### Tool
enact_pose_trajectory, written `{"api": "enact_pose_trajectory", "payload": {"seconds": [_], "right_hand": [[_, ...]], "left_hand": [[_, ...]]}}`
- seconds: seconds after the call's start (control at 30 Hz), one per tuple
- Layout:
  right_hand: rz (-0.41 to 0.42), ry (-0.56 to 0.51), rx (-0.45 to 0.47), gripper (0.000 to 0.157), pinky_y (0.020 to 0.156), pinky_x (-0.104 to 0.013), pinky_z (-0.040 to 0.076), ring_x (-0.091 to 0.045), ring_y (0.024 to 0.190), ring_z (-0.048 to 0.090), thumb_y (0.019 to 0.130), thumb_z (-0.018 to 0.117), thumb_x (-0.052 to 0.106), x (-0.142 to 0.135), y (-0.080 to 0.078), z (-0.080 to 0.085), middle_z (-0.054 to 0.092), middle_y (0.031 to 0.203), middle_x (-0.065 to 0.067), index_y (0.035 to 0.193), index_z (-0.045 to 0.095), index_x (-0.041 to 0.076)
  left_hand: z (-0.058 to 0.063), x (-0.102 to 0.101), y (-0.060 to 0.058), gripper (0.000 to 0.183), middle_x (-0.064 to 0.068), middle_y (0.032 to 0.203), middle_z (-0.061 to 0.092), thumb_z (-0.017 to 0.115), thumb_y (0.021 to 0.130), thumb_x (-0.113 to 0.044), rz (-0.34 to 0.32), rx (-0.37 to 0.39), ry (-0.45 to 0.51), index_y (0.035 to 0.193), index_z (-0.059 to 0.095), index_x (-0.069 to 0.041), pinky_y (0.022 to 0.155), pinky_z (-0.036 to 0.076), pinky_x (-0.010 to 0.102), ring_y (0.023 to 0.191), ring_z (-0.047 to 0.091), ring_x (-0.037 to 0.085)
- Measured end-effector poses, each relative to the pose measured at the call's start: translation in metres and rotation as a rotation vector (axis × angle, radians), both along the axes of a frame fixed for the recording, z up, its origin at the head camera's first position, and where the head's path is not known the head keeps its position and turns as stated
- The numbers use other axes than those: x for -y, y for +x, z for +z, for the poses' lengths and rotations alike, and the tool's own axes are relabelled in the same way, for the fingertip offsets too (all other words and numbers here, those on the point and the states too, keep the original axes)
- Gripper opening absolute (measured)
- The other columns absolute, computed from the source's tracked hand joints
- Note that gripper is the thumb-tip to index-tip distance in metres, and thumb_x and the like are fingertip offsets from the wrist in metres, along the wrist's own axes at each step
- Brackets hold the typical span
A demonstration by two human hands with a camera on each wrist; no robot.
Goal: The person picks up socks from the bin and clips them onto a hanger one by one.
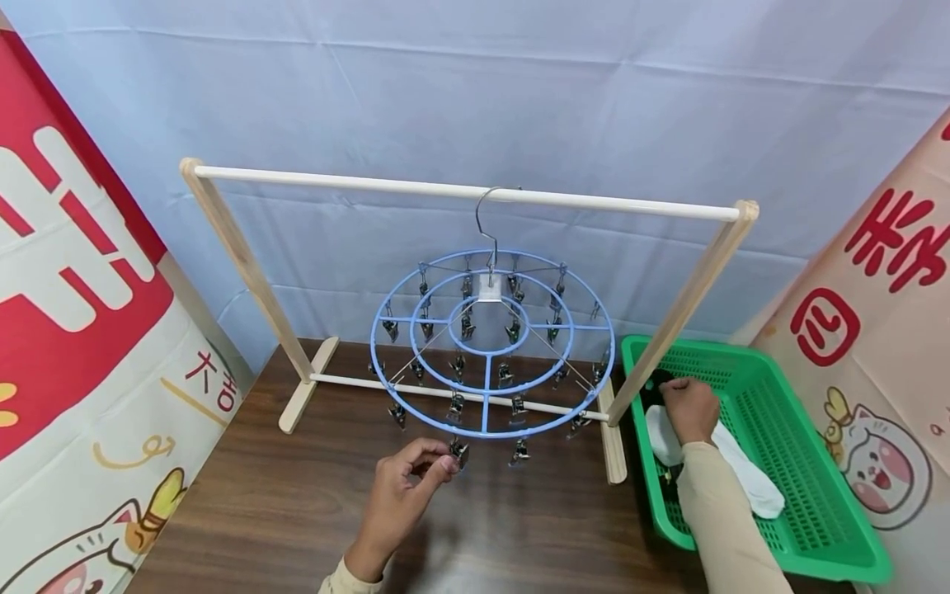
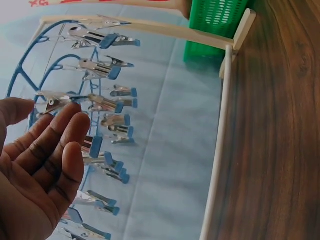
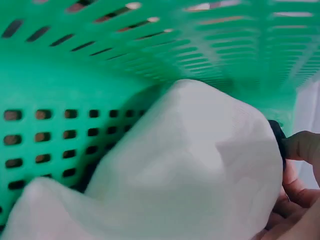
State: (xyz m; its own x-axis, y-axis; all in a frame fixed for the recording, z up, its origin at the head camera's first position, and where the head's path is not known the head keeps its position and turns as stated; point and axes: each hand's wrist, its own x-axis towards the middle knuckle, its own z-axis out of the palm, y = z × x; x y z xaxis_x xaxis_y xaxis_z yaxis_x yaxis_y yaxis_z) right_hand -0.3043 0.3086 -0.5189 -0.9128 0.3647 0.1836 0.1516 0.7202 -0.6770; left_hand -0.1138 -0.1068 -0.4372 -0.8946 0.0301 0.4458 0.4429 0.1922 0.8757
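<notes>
A round blue clip hanger (image 1: 486, 371) hangs by its metal hook from a white rail, with many metal clips around its rings. At its near edge my left hand (image 1: 401, 495) pinches one of the clips (image 1: 459, 453) between thumb and fingers; the left wrist view shows this clip (image 2: 54, 103) at the fingertips. My right hand (image 1: 692, 408) reaches into the green basket (image 1: 824, 462) and pinches a black sock (image 3: 276, 137), mostly hidden behind white fabric. White socks (image 1: 750, 478) lie under and beside the right forearm.
The wooden stand (image 1: 252, 272) with its white rail (image 1: 334, 180) spans the brown table (image 1: 297, 503). The basket stands against the stand's right leg. Behind hangs a pale blue cloth (image 1: 445, 99), with printed cloths at both sides.
</notes>
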Motion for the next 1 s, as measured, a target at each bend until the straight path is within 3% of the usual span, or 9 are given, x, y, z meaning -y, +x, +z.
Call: {"api": "enact_pose_trajectory", "payload": {"seconds": [0.13, 0.2, 0.27, 0.37, 0.43, 0.6, 0.77, 0.87, 1.0], "right_hand": [[0.009, -0.094, 0.099, 0.043, 0.075, -0.055, 0.046, -0.043, 0.090, 0.057, 0.098, 0.052, 0.020, -0.001, -0.001, 0.008, 0.060, 0.110, -0.033, 0.129, 0.053, -0.009], [0.028, -0.132, 0.151, 0.048, 0.073, -0.053, 0.046, -0.041, 0.088, 0.056, 0.101, 0.046, 0.021, -0.002, -0.001, 0.012, 0.054, 0.118, -0.035, 0.137, 0.043, -0.012], [0.038, -0.165, 0.177, 0.048, 0.067, -0.046, 0.044, -0.035, 0.076, 0.054, 0.103, 0.042, 0.021, -0.003, 0.000, 0.014, 0.055, 0.110, -0.035, 0.137, 0.041, -0.013], [0.017, -0.239, 0.153, 0.037, 0.059, -0.038, 0.037, -0.022, 0.055, 0.042, 0.104, 0.037, 0.020, -0.004, 0.002, 0.015, 0.053, 0.075, -0.021, 0.115, 0.058, -0.009], [-0.007, -0.293, 0.104, 0.036, 0.059, -0.037, 0.034, -0.020, 0.050, 0.033, 0.104, 0.034, 0.020, -0.005, 0.003, 0.016, 0.042, 0.060, -0.009, 0.098, 0.058, -0.006], [-0.045, -0.355, -0.026, 0.043, 0.075, -0.044, 0.038, -0.023, 0.060, 0.035, 0.103, 0.027, 0.020, -0.005, 0.007, 0.018, 0.040, 0.061, -0.006, 0.102, 0.059, -0.009], [-0.078, -0.398, -0.084, 0.043, 0.062, -0.039, 0.027, -0.019, 0.056, 0.023, 0.104, 0.024, 0.023, -0.005, 0.006, 0.018, 0.027, 0.058, -0.003, 0.068, 0.036, 0.003], [-0.083, -0.390, -0.103, 0.041, 0.056, -0.036, 0.021, -0.016, 0.051, 0.017, 0.104, 0.023, 0.023, -0.004, 0.005, 0.017, 0.021, 0.055, 0.000, 0.065, 0.028, 0.010], [-0.067, -0.395, -0.118, 0.044, 0.054, -0.034, 0.024, -0.015, 0.047, 0.017, 0.104, 0.026, 0.025, -0.002, 0.005, 0.016, 0.021, 0.052, 0.001, 0.063, 0.029, 0.010]], "left_hand": [[0.000, -0.001, -0.001, 0.003, 0.015, 0.077, 0.070, 0.061, 0.089, 0.009, -0.012, 0.003, 0.017, 0.092, 0.063, 0.008, 0.059, 0.057, 0.040, 0.067, 0.067, 0.016], [0.000, -0.002, -0.001, 0.003, 0.016, 0.077, 0.069, 0.061, 0.089, 0.009, -0.012, 0.003, 0.011, 0.091, 0.064, 0.009, 0.059, 0.057, 0.041, 0.066, 0.067, 0.016], [0.000, -0.002, -0.001, 0.004, 0.016, 0.077, 0.069, 0.061, 0.089, 0.009, -0.011, 0.002, 0.004, 0.091, 0.064, 0.008, 0.058, 0.057, 0.040, 0.065, 0.067, 0.020], [-0.001, -0.003, -0.001, 0.005, 0.016, 0.076, 0.069, 0.060, 0.089, 0.009, -0.012, -0.005, -0.010, 0.090, 0.064, 0.007, 0.057, 0.057, 0.038, 0.064, 0.066, 0.024], [-0.002, -0.003, 0.000, 0.006, 0.016, 0.076, 0.069, 0.060, 0.090, 0.009, -0.012, -0.011, -0.013, 0.089, 0.065, 0.005, 0.058, 0.057, 0.036, 0.063, 0.066, 0.025], [-0.003, -0.003, 0.001, 0.013, 0.013, 0.074, 0.069, 0.060, 0.089, 0.010, -0.004, -0.015, -0.011, 0.087, 0.066, 0.000, 0.057, 0.056, 0.035, 0.062, 0.066, 0.027], [-0.002, -0.003, 0.004, 0.014, 0.009, 0.074, 0.069, 0.060, 0.089, 0.010, 0.009, -0.006, -0.025, 0.086, 0.066, -0.002, 0.057, 0.056, 0.032, 0.062, 0.065, 0.027], [-0.006, -0.003, 0.004, 0.013, 0.012, 0.074, 0.069, 0.060, 0.089, 0.010, 0.010, 0.010, -0.025, 0.086, 0.066, -0.002, 0.057, 0.056, 0.034, 0.062, 0.065, 0.026], [-0.026, -0.003, -0.001, 0.013, 0.010, 0.076, 0.070, 0.060, 0.091, 0.006, -0.003, 0.008, 0.004, 0.087, 0.067, -0.004, 0.058, 0.056, 0.035, 0.063, 0.066, 0.022]]}}
